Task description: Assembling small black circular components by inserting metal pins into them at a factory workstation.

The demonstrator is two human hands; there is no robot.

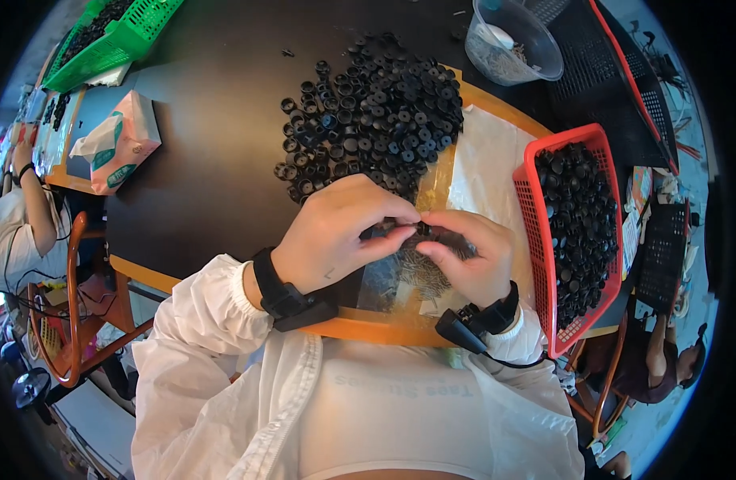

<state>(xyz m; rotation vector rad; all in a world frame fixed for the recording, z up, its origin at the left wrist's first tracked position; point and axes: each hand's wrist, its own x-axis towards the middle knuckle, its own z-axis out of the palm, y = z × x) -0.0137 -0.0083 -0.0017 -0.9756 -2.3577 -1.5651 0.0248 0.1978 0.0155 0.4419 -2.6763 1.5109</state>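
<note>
My left hand (340, 228) and my right hand (474, 252) meet above the table's near edge, fingertips pinched together. Between them is a small black plastic part (422, 229), mostly covered by the fingers. Under my hands lies a heap of small metal screws or pins (426, 276), too fine to tell which. Just beyond my hands spreads a large pile of round black plastic caps (384, 120), some showing a hole in the middle. Each wrist wears a black strap with a small device.
A red basket (536, 232) full of black parts stands at the right. Behind it are a clear plastic tub (508, 60) with metal pieces and a black crate (600, 68). A tissue box (132, 144) and green basket (116, 52) are at left. Other people sit at both sides.
</note>
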